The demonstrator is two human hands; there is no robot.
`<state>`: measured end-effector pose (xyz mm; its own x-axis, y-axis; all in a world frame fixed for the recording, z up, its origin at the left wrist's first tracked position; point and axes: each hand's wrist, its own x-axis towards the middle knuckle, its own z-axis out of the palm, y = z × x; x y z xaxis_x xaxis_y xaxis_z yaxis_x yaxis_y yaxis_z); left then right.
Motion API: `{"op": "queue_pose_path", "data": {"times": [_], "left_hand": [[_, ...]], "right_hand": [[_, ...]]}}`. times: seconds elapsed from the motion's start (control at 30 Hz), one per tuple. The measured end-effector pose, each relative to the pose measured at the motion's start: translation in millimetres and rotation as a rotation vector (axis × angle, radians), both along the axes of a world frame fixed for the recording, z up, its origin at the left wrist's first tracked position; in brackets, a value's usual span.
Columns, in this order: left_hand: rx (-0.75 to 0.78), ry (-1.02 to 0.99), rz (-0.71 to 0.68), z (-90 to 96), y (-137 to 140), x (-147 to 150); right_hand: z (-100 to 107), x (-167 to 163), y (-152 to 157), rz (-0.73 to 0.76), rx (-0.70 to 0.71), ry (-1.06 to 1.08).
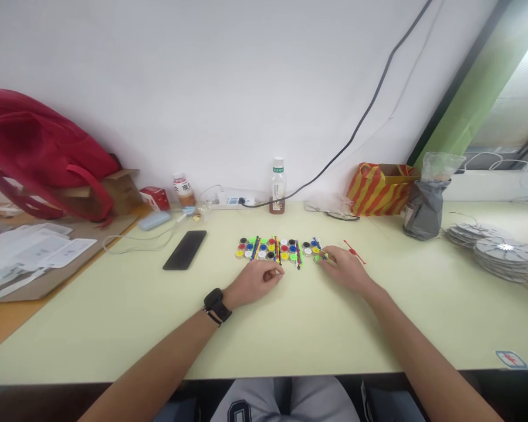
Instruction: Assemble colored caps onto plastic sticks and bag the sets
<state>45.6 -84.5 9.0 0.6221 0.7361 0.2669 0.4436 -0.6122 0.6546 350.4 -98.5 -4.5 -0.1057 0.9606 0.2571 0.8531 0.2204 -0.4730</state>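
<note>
Several small round discs (270,255) in red, blue, yellow, white, black and green lie in rows on the table, with thin coloured strips (278,252) between groups of them. My left hand (257,280), wearing a black watch (217,306), rests just in front of the rows. Its fingers are curled in and nothing shows in them. At the right end of the rows is my right hand (345,268), fingertips brought together at the last discs. What they pinch is too small to make out. A red strip (354,252) lies beyond that hand.
A black phone (185,250) lies left of the discs. Against the wall stand a drink bottle (277,187), a second bottle (183,190) and a striped bag (381,190). Stacked silver discs (506,258) are at right; a red backpack (44,152) and white papers (30,252) at left.
</note>
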Motion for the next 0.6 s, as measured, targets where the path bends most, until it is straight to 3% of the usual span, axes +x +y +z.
{"op": "queue_pose_path", "data": {"times": [0.27,0.43,0.6], "left_hand": [[0.002,0.007,0.005,1.6,-1.2,0.7],[-0.008,0.013,0.006,3.4,-2.1,1.0],[-0.001,0.011,0.001,4.9,-3.1,1.8]], "right_hand": [[15.8,-18.2,-15.4,0.192,-0.037,0.16],[12.6,-49.7,-29.5,0.388,-0.104,0.21],[12.6,-61.3,-33.5,0.444,-0.092,0.264]]}}
